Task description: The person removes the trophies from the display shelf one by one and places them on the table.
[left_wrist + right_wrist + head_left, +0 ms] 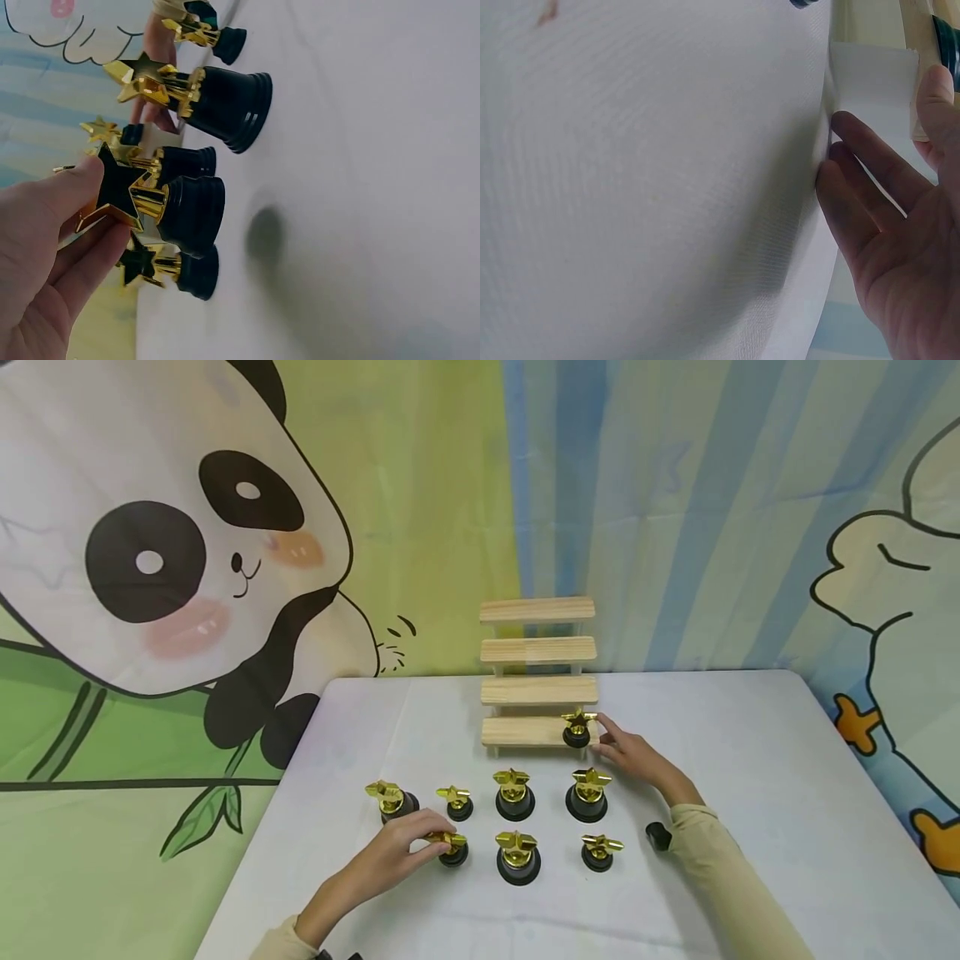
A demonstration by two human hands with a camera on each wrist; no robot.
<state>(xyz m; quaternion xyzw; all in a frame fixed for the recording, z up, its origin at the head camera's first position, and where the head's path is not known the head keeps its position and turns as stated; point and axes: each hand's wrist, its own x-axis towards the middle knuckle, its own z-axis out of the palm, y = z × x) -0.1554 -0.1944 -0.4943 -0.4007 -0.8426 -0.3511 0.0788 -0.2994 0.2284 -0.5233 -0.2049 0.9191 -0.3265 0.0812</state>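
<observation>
My left hand [393, 852] pinches a small gold star trophy [191, 214] by its star, thumb on one face and fingers behind. In the left wrist view its black base hangs over the white cloth, with a shadow apart from it. My right hand [632, 756] is at the right end of the wooden display rack [525, 732], beside another small star trophy [577, 735] on the lowest shelf. The right wrist view shows its fingers [870, 161] loosely extended and the thumb close to that trophy's dark base [946, 52].
Several more star trophies stand on the white tablecloth [735, 727], among them a large one [517, 860] in the front middle and a small one [597, 853] to its right. The rack's upper shelves [537, 610] rise before a printed backdrop [435, 510].
</observation>
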